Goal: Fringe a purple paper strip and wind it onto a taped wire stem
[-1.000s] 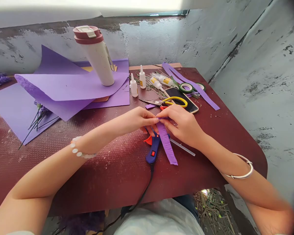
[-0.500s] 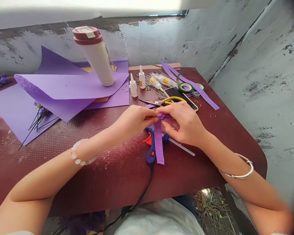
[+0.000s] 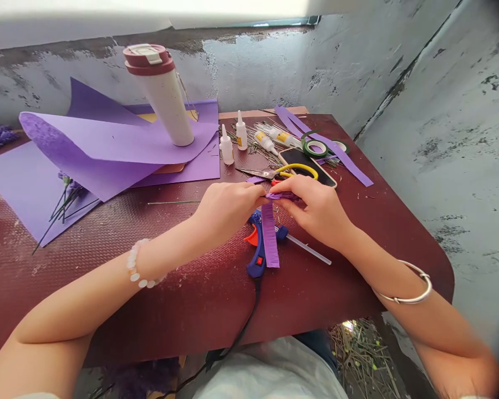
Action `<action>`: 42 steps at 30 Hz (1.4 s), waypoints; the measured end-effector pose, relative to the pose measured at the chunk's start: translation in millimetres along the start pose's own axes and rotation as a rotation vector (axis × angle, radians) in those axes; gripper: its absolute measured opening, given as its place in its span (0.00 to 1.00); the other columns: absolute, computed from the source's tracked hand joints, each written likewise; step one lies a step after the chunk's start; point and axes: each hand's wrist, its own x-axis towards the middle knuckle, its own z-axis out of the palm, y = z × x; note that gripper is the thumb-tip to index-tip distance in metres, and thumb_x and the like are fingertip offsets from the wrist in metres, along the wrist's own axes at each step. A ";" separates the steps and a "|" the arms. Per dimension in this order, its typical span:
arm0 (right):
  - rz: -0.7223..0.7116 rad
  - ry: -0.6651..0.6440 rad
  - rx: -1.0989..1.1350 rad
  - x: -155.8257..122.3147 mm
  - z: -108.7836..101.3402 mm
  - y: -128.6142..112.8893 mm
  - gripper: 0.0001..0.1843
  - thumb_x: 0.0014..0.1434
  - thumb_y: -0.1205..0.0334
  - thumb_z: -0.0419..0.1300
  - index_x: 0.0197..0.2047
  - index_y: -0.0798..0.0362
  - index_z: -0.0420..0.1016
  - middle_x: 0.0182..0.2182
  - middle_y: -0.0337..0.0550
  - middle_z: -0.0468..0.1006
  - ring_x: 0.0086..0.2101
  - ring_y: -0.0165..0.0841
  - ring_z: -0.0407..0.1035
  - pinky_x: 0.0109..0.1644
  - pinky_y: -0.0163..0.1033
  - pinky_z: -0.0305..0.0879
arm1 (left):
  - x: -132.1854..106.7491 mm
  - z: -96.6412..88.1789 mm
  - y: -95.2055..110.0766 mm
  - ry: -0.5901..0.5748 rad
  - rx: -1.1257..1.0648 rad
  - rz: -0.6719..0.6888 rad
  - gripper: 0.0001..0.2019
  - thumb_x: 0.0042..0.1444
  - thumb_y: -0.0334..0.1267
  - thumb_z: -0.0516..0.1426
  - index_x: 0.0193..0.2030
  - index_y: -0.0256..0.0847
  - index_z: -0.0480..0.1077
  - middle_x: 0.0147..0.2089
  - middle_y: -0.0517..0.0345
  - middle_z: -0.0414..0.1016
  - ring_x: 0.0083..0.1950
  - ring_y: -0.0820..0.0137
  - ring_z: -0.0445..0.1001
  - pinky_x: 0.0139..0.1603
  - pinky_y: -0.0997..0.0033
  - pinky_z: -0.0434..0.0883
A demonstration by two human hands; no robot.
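Note:
My left hand (image 3: 230, 206) is closed, thumb and fingers pinching at the base of a purple paper strip. A thin green wire stem (image 3: 172, 202) sticks out leftward from behind it. My right hand (image 3: 322, 210) pinches the bunched purple paper (image 3: 276, 195) where it is gathered around the stem's end. From between the two hands the loose part of the purple paper strip (image 3: 270, 238) hangs down, its edge finely cut. Just beneath lies a blue glue gun (image 3: 255, 267) with an orange trigger and a clear glue stick (image 3: 310, 249).
Behind my hands lie yellow-handled scissors (image 3: 303, 167), a phone (image 3: 326, 178), green tape rolls (image 3: 315, 148), and small glue bottles (image 3: 227, 149) among wire stems. Purple sheets (image 3: 87, 136) and a tumbler (image 3: 166, 105) stand left. A black cord (image 3: 249, 318) runs off the front edge.
The hanging strip has become shorter, and the green stem now shows left of my left hand. My right fingers have closed in on the bunched paper. The large purple sheet's left corner shifted upward.

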 end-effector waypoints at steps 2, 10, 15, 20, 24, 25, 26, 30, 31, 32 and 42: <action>-0.029 0.023 -0.030 -0.4 -0.1 0.3 0.07 0.63 0.72 0.59 0.42 0.52 0.75 0.38 0.45 0.82 0.41 0.39 0.76 0.45 0.43 0.72 | 2.5 -4.1 0.6 -0.051 -0.131 -0.024 0.08 0.63 0.38 0.58 0.39 0.38 0.78 0.34 0.55 0.82 0.32 0.66 0.78 0.29 0.71 0.63; -0.215 0.132 -0.170 -1.2 0.2 0.1 0.07 0.67 0.68 0.56 0.40 0.48 0.74 0.36 0.42 0.83 0.39 0.37 0.77 0.44 0.43 0.71 | 8.6 -18.2 -2.2 -0.240 -0.874 -0.152 0.08 0.62 0.35 0.55 0.37 0.36 0.75 0.32 0.58 0.81 0.33 0.73 0.78 0.36 0.75 0.72; -0.282 0.189 -0.171 -1.3 -1.1 -1.7 0.08 0.65 0.70 0.58 0.40 0.46 0.74 0.37 0.40 0.83 0.39 0.36 0.77 0.44 0.43 0.71 | 10.3 -23.8 -4.5 -0.392 -1.079 -0.221 0.10 0.63 0.39 0.56 0.36 0.35 0.74 0.30 0.57 0.80 0.31 0.73 0.77 0.33 0.74 0.72; -0.124 0.036 -0.021 -1.3 -5.2 -0.2 0.18 0.62 0.70 0.60 0.55 0.49 0.70 0.48 0.45 0.81 0.48 0.38 0.76 0.52 0.44 0.73 | 9.1 -19.5 -6.8 -0.169 -0.695 -0.091 0.07 0.61 0.35 0.57 0.36 0.36 0.76 0.31 0.58 0.80 0.31 0.74 0.75 0.34 0.74 0.68; 0.017 -0.139 0.103 -0.5 -6.7 -0.3 0.18 0.61 0.66 0.62 0.55 0.52 0.72 0.49 0.46 0.81 0.48 0.40 0.76 0.52 0.44 0.74 | 5.5 -14.1 -5.9 -0.073 -0.240 0.092 0.08 0.63 0.34 0.55 0.38 0.38 0.77 0.34 0.56 0.81 0.31 0.72 0.74 0.30 0.74 0.61; 0.047 -0.147 0.138 -0.3 -6.6 -0.4 0.15 0.61 0.67 0.61 0.53 0.52 0.74 0.48 0.46 0.81 0.46 0.39 0.77 0.51 0.43 0.74 | 4.6 -13.6 -5.3 -0.073 -0.164 0.124 0.09 0.64 0.35 0.54 0.40 0.39 0.77 0.36 0.55 0.81 0.32 0.71 0.75 0.28 0.73 0.59; 0.078 -0.141 0.168 -0.1 -6.3 -0.5 0.13 0.62 0.67 0.61 0.51 0.52 0.75 0.46 0.45 0.82 0.45 0.39 0.77 0.50 0.42 0.75 | 3.7 -13.5 -4.7 -0.073 -0.101 0.146 0.11 0.66 0.37 0.53 0.40 0.39 0.77 0.36 0.54 0.81 0.32 0.70 0.76 0.27 0.73 0.56; 0.143 -0.072 0.193 0.5 -5.2 -0.8 0.08 0.61 0.67 0.63 0.45 0.52 0.78 0.41 0.43 0.83 0.39 0.37 0.78 0.44 0.40 0.75 | 3.4 -15.3 -3.6 -0.093 -0.023 0.135 0.12 0.66 0.39 0.52 0.40 0.38 0.76 0.38 0.54 0.81 0.33 0.69 0.76 0.26 0.72 0.54; 0.148 -0.064 0.183 0.7 -5.0 -0.9 0.07 0.61 0.66 0.63 0.44 0.52 0.79 0.41 0.43 0.83 0.38 0.37 0.78 0.43 0.40 0.75 | 4.1 -15.9 -3.7 -0.100 -0.041 0.117 0.11 0.66 0.39 0.53 0.40 0.39 0.75 0.38 0.54 0.81 0.33 0.68 0.77 0.26 0.72 0.55; 0.151 -0.060 0.177 0.9 -4.9 -1.0 0.07 0.61 0.66 0.63 0.43 0.52 0.79 0.40 0.43 0.83 0.37 0.37 0.77 0.42 0.40 0.75 | 5.1 -16.6 -4.1 -0.108 -0.073 0.097 0.11 0.65 0.39 0.53 0.40 0.39 0.75 0.38 0.54 0.81 0.34 0.68 0.76 0.28 0.73 0.57; 0.061 -0.124 0.147 1.0 -3.8 2.9 0.06 0.63 0.70 0.59 0.42 0.52 0.76 0.37 0.43 0.82 0.40 0.37 0.76 0.46 0.41 0.72 | 13.3 -17.2 -12.2 -0.488 -0.935 -0.178 0.15 0.65 0.43 0.52 0.37 0.35 0.74 0.36 0.53 0.81 0.39 0.70 0.78 0.39 0.72 0.71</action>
